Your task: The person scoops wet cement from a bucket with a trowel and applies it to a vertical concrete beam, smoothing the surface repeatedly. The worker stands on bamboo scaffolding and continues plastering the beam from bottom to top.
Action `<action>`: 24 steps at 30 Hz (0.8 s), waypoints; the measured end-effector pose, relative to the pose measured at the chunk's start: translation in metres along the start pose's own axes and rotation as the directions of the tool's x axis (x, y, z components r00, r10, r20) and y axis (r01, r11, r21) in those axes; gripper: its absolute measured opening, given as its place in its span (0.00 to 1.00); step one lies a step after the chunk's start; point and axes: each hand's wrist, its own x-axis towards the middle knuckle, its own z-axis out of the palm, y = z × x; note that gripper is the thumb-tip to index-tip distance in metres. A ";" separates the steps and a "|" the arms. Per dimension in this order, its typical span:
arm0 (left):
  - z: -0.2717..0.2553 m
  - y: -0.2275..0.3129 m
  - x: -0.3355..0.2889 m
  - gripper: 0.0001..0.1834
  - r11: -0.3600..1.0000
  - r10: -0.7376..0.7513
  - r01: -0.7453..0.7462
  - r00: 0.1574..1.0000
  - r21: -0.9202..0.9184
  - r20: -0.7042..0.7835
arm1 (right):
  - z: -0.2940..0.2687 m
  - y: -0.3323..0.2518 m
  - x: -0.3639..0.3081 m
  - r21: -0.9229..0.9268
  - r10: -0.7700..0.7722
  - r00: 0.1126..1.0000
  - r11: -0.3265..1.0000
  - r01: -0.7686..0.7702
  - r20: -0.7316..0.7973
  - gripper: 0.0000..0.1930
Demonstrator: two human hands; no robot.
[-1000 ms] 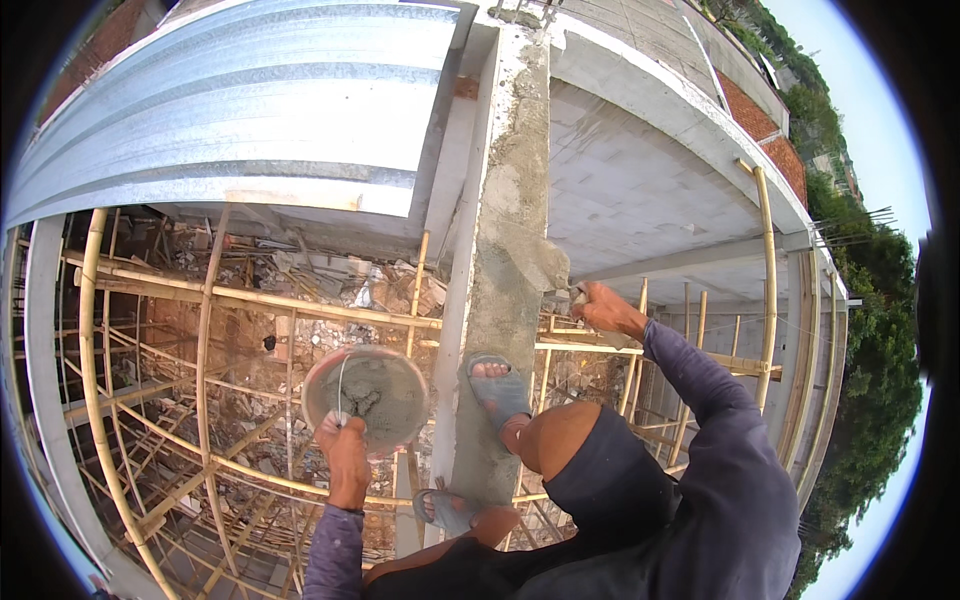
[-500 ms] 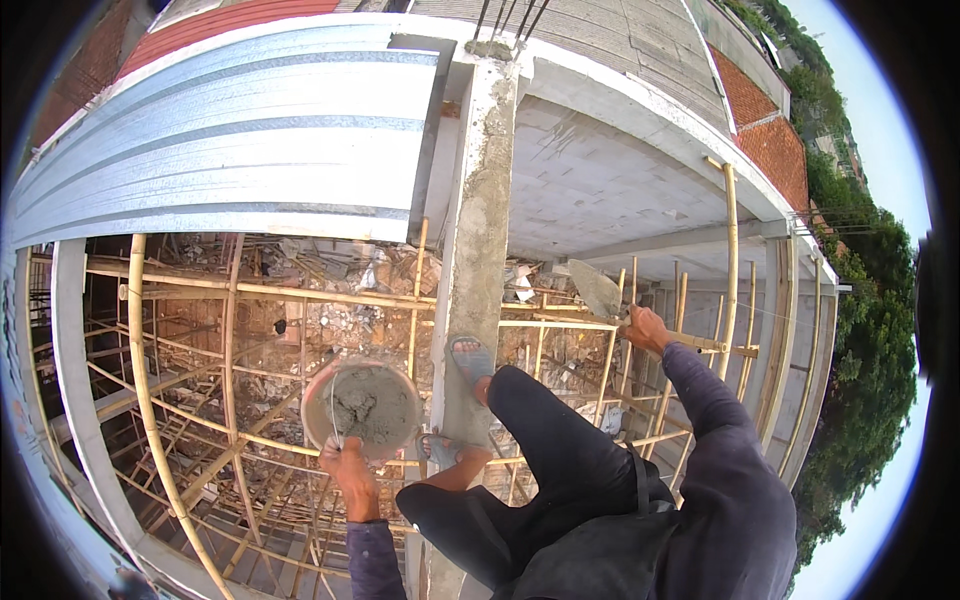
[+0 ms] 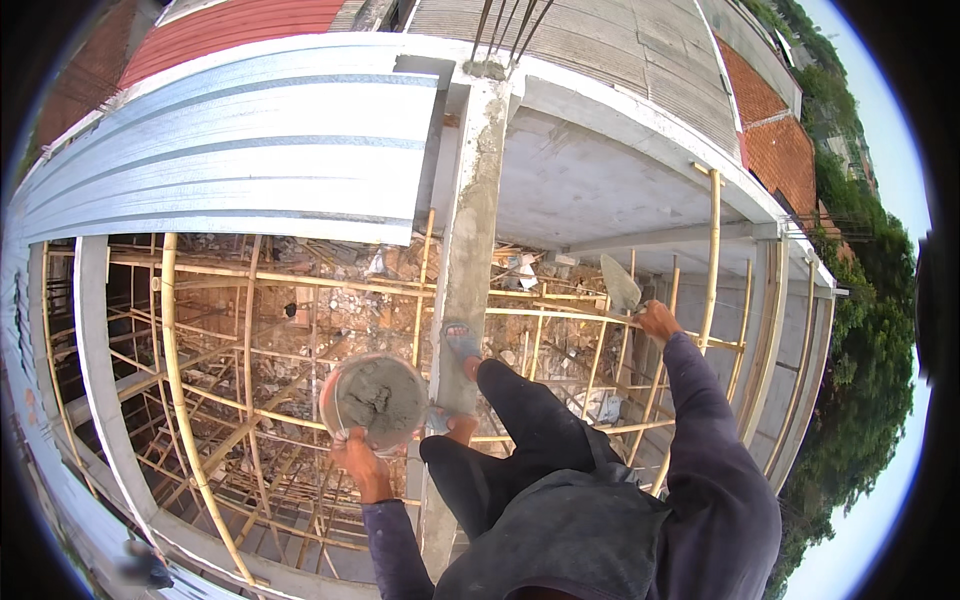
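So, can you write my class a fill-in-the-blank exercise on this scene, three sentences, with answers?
The bucket of grey mix is held by the ____ hand.
The right hand grips a flat-bladed ____.
The jointed scaffolding poles are ____ (bamboo or steel).

Missing words: left; trowel; bamboo.

The left hand's grip (image 3: pixel 362 464) holds a bucket (image 3: pixel 328 398) of mortar (image 3: pixel 392 388) left of the concrete beam (image 3: pixel 472 210); the right hand's grip (image 3: pixel 657 320) holds a trowel (image 3: pixel 620 285) on the right, bamboo poles (image 3: pixel 171 345) crossing below.
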 end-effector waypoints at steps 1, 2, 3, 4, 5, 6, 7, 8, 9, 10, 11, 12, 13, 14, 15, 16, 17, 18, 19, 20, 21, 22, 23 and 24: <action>0.002 0.006 -0.006 0.07 1.000 -0.012 0.012 1.000 -0.008 -0.015 | -0.008 0.006 0.000 -0.148 -0.082 0.996 0.985 0.088 0.047 0.19; 0.002 0.012 -0.014 0.07 1.000 -0.022 0.022 0.999 -0.015 -0.035 | -0.017 0.006 0.000 -0.286 -0.161 0.981 0.940 0.185 0.105 0.17; 0.004 0.017 -0.020 0.08 0.999 -0.017 0.014 0.998 -0.036 -0.059 | -0.025 0.006 0.001 -0.411 -0.227 0.958 0.867 0.280 0.173 0.16; 0.005 0.021 -0.026 0.08 0.998 -0.012 0.007 0.996 -0.055 -0.083 | -0.033 0.007 0.000 -0.403 -0.247 0.955 0.867 0.294 0.165 0.14; 0.008 0.026 -0.031 0.08 0.997 -0.007 -0.002 0.994 -0.076 -0.107 | -0.044 0.009 -0.001 -0.395 -0.267 0.951 0.866 0.308 0.155 0.12; 0.010 0.031 -0.036 0.09 0.996 0.004 -0.013 0.993 -0.084 -0.116 | -0.053 0.009 0.000 -0.387 -0.287 0.947 0.864 0.322 0.146 0.11; 0.011 0.036 -0.040 0.09 0.996 0.014 -0.025 0.992 -0.091 -0.126 | -0.060 0.006 0.005 -0.364 -0.236 0.965 0.893 0.263 0.118 0.11; 0.019 0.036 -0.041 0.10 0.995 0.006 -0.016 0.994 -0.098 -0.107 | -0.064 0.028 0.003 -0.350 -0.150 0.985 0.921 0.172 0.087 0.11; 0.022 0.036 -0.042 0.11 0.997 -0.019 0.012 0.994 -0.071 -0.103 | -0.068 0.046 0.003 -0.331 -0.071 0.996 0.940 0.086 0.057 0.10; 0.019 0.039 -0.042 0.11 0.998 -0.036 0.030 0.992 -0.050 -0.118 | -0.077 0.055 0.011 -0.327 -0.069 0.997 0.942 0.074 0.025 0.10; 0.016 0.042 -0.044 0.12 0.998 -0.053 0.049 0.990 -0.032 -0.132 | -0.088 0.063 0.017 -0.322 -0.067 0.998 0.945 0.061 -0.009 0.10; 0.016 0.048 -0.049 0.11 0.999 -0.044 0.040 0.986 -0.032 -0.160 | -0.097 0.053 0.020 -0.302 -0.071 0.997 0.952 0.058 -0.031 0.09; 0.019 0.053 -0.053 0.11 0.999 -0.037 0.031 0.982 -0.031 -0.186 | -0.109 0.049 0.018 -0.353 -0.139 0.990 0.928 0.121 -0.026 0.10; 0.020 0.059 -0.058 0.11 0.999 -0.033 0.027 0.977 -0.028 -0.209 | -0.124 0.043 0.014 -0.326 -0.130 0.991 0.938 0.115 -0.025 0.11; 0.020 0.062 -0.061 0.11 1.000 -0.022 0.020 0.979 -0.015 -0.200 | -0.138 0.040 0.011 -0.302 -0.117 0.993 0.948 0.104 -0.026 0.11; 0.019 0.063 -0.062 0.11 1.000 -0.013 0.012 0.982 -0.007 -0.190 | -0.149 0.037 0.012 -0.280 -0.105 0.994 0.956 0.092 -0.030 0.11; 0.021 0.064 -0.064 0.11 1.000 -0.014 0.013 0.986 -0.006 -0.169 | -0.153 0.051 0.010 -0.364 -0.142 0.988 0.925 0.112 -0.058 0.12; 0.023 0.066 -0.065 0.11 0.999 -0.031 0.034 0.985 0.012 -0.172 | -0.157 0.064 0.011 -0.285 -0.082 0.994 0.957 0.058 -0.076 0.12; 0.022 0.071 -0.068 0.12 0.998 -0.054 0.058 0.983 0.016 -0.176 | -0.163 0.082 0.017 -0.214 -0.027 0.995 0.977 0.005 -0.098 0.13; 0.021 0.076 -0.071 0.12 0.997 -0.058 0.067 0.979 0.041 -0.194 | -0.162 0.081 0.016 -0.226 -0.044 0.993 0.974 0.017 -0.112 0.13; 0.020 0.080 -0.075 0.12 0.994 -0.074 0.090 0.972 0.061 -0.222 | -0.160 0.079 0.012 -0.238 -0.059 0.991 0.971 0.028 -0.122 0.13; 0.017 0.087 -0.079 0.12 0.991 -0.068 0.097 0.960 0.094 -0.271 | -0.156 0.050 0.008 -0.336 -0.160 0.979 0.936 0.110 -0.124 0.12; 0.017 0.090 -0.082 0.12 0.986 -0.086 0.123 0.953 0.111 -0.291 | -0.159 0.049 -0.001 -0.452 -0.234 0.964 0.879 0.153 -0.129 0.12; 0.014 0.087 -0.081 0.11 0.990 -0.094 0.116 0.964 0.074 -0.251 | -0.159 0.050 -0.006 -0.433 -0.259 0.954 0.885 0.171 -0.151 0.12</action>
